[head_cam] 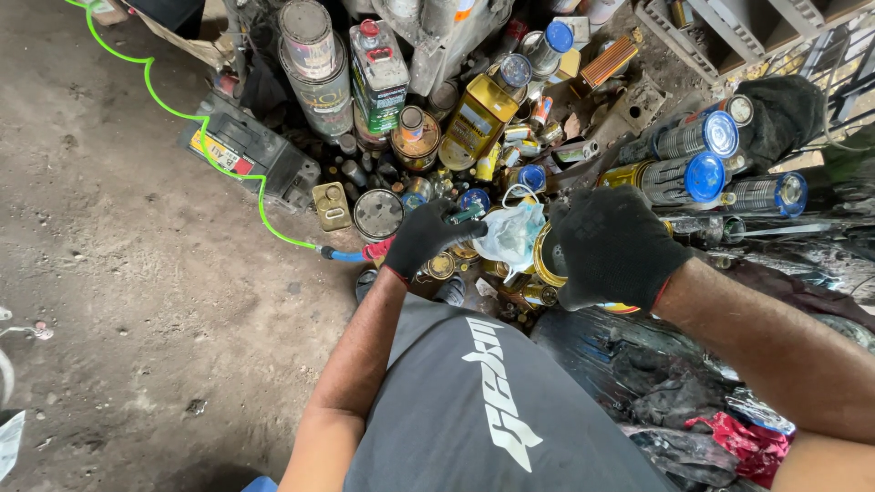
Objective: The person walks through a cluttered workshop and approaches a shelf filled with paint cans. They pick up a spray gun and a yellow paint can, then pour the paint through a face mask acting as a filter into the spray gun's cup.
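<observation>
Over cluttered cans [437,137], gloved right hand [612,246] around yellow tin [545,260].

Gloved hands [612,244] among oil cans [474,118]

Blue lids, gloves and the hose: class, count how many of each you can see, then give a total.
Blue lids on lying tins: 3
Black gloves: 2, left hand and right hand
Green hose: 1
Total: 6

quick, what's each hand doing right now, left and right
Left hand: gloved, fingers closed on a small dark object; what it is cannot be told.
Right hand: gloved, gripping a gold tin can.
</observation>
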